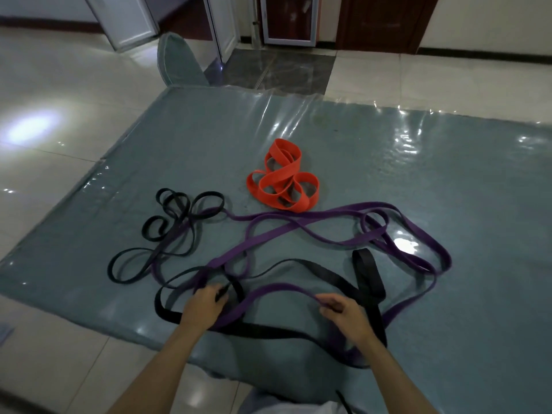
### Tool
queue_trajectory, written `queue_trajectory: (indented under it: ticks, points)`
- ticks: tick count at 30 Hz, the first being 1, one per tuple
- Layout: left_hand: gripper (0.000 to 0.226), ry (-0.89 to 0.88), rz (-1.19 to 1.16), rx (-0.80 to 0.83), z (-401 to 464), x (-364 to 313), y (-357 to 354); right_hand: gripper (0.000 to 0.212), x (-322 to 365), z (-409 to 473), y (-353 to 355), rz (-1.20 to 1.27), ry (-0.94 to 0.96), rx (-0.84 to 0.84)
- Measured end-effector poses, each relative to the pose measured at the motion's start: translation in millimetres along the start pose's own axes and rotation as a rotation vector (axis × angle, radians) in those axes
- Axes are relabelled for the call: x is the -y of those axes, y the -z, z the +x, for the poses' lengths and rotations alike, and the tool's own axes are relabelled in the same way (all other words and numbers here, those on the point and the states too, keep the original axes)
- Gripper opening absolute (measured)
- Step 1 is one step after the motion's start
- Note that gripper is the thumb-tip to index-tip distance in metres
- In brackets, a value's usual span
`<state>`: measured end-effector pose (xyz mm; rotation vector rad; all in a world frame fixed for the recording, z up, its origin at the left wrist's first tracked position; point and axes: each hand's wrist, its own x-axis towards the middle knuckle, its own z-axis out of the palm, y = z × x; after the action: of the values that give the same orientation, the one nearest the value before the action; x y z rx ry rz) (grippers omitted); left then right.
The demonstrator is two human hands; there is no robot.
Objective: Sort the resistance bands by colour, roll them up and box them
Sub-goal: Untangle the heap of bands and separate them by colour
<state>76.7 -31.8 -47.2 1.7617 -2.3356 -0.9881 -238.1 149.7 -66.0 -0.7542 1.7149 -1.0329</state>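
Observation:
Tangled resistance bands lie on a table with a grey-blue cover (388,162). An orange band (283,177) sits bunched near the middle. Purple bands (334,212) sprawl across the near right and cross a wide black band (366,273). A narrow black band (176,222) loops at the left. My left hand (203,306) grips a black band where it meets a purple one. My right hand (343,315) pinches a purple band that arches between the two hands.
A chair back with a grey cover (179,61) stands at the table's far edge. Glossy tiled floor (44,121) surrounds the table. Doors and white frames line the far wall. No box is in view.

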Motion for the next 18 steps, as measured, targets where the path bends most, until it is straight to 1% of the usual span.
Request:
queue_trajectory:
  ticks: [1, 3, 5, 7, 8, 10, 12, 14, 15, 16, 17, 18]
  points:
    - [0.006, -0.022, -0.101, -0.055, 2.2, -11.3, 3.7, 0.027, 1.9, 1.7, 0.7, 0.004, -0.016, 0.029]
    - [0.016, -0.005, -0.356, -0.199, 9.2, -36.4, 13.9, 0.023, 3.1, 7.4, 2.0, -0.015, -0.038, 0.075]
    - [0.019, 0.048, -0.636, -0.305, 20.0, -56.8, 25.8, 0.024, 3.9, 12.6, 4.0, -0.034, -0.056, 0.085]
    - [0.031, 0.039, -0.812, -0.345, 30.6, -68.2, 34.3, 0.026, 3.6, 15.9, 6.4, -0.055, -0.065, 0.073]
    - [0.038, 0.017, -0.859, -0.332, 34.8, -71.3, 36.8, 0.028, 4.3, 17.8, 7.3, -0.077, -0.055, 0.068]
    - [0.046, -0.008, -0.864, -0.243, 39.2, -72.8, 38.7, 0.032, 9.7, 22.0, 8.6, -0.131, -0.014, 0.058]
    - [0.05, 0.039, -0.83, -0.125, 42.0, -65.7, 36.3, 0.035, 18.8, 27.5, 9.9, -0.182, 0.054, 0.047]
    - [0.046, 0.097, -0.749, -0.078, 42.0, -53.6, 35.3, 0.032, 31.1, 31.0, 10.9, -0.208, 0.109, 0.028]
    - [0.041, 0.098, -0.669, -0.088, 40.1, -47.0, 35.9, 0.029, 37.5, 31.1, 11.2, -0.223, 0.145, -0.004]
    - [0.036, 0.076, -0.551, -0.133, 37.1, -39.4, 35.8, 0.026, 42.4, 30.2, 12.2, -0.249, 0.204, -0.064]
    - [0.033, 0.043, -0.409, -0.215, 33.6, -31.1, 34.6, 0.023, 45.2, 28.6, 14.0, -0.3, 0.286, -0.153]
    - [0.035, 0.017, -0.266, -0.314, 30.6, -23.4, 33.7, 0.023, 46.3, 26.6, 15.9, -0.379, 0.373, -0.262]
